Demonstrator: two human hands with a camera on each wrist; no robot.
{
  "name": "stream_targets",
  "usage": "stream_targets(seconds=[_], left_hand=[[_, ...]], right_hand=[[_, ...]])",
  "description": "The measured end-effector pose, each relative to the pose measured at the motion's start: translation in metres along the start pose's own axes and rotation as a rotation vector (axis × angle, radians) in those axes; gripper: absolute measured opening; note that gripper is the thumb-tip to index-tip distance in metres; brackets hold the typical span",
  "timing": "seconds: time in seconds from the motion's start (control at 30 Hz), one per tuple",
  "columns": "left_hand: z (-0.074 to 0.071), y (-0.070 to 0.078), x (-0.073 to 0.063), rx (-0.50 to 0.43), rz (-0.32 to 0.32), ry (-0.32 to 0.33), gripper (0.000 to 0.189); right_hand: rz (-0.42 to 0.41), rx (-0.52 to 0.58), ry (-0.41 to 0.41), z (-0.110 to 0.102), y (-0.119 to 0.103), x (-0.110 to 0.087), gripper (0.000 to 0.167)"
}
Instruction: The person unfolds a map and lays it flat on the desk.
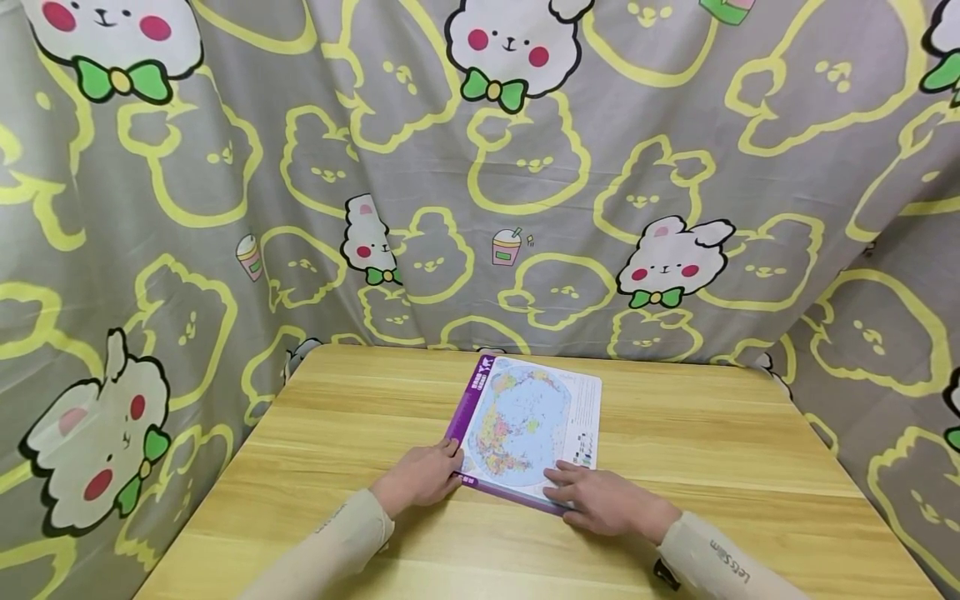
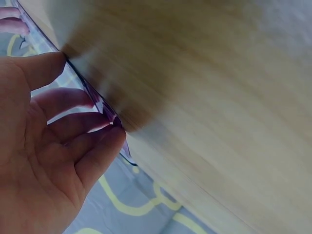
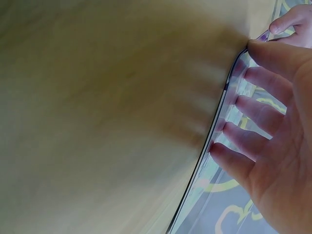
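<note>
A flat world map board (image 1: 528,417) with a purple border lies on the wooden table, turned slightly askew. At its near left corner is my left hand (image 1: 423,475), its fingertips touching the purple border. In the left wrist view, that hand's loosely bent fingers (image 2: 68,119) and thumb meet the thin edge of the board. My right hand (image 1: 603,498) rests on the near right corner. Its fingers (image 3: 263,114) lie spread on the board's face in the right wrist view, the thumb at the edge. The corner beneath this hand is partly hidden.
The wooden table (image 1: 352,408) reaches back to a grey curtain (image 1: 427,167) printed with rabbits and yellow outlines, which hangs behind it and on both sides. A small black object (image 1: 665,575) shows beneath the right wrist.
</note>
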State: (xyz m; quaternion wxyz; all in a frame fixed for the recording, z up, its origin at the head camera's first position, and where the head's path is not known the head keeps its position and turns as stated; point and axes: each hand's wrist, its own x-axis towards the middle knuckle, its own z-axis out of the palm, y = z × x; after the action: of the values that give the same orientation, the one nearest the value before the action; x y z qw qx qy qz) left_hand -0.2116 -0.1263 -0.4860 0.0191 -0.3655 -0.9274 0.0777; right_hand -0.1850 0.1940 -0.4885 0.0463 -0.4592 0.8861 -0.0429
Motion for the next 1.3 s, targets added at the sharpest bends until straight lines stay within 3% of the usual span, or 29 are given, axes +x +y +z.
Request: stream_targets(seconds=[0.37, 0.7, 1.3], left_hand=[[0.003, -0.001, 0.002, -0.028, 0.018, 0.013, 0.034], [-0.001, 0.002, 0.002, -0.041, 0.033, -0.016, 0.036], [0.001, 0.003, 0.005, 0.000, 0.081, 0.014, 0.029]], right_hand=[[0.021, 0.016, -0.006, -0.001, 0.005, -0.001, 0.041], [0.017, -0.003, 0.006, 0.001, 0.011, -0.001, 0.041], [0.018, -0.006, 0.010, 0.000, 0.017, -0.001, 0.040]])
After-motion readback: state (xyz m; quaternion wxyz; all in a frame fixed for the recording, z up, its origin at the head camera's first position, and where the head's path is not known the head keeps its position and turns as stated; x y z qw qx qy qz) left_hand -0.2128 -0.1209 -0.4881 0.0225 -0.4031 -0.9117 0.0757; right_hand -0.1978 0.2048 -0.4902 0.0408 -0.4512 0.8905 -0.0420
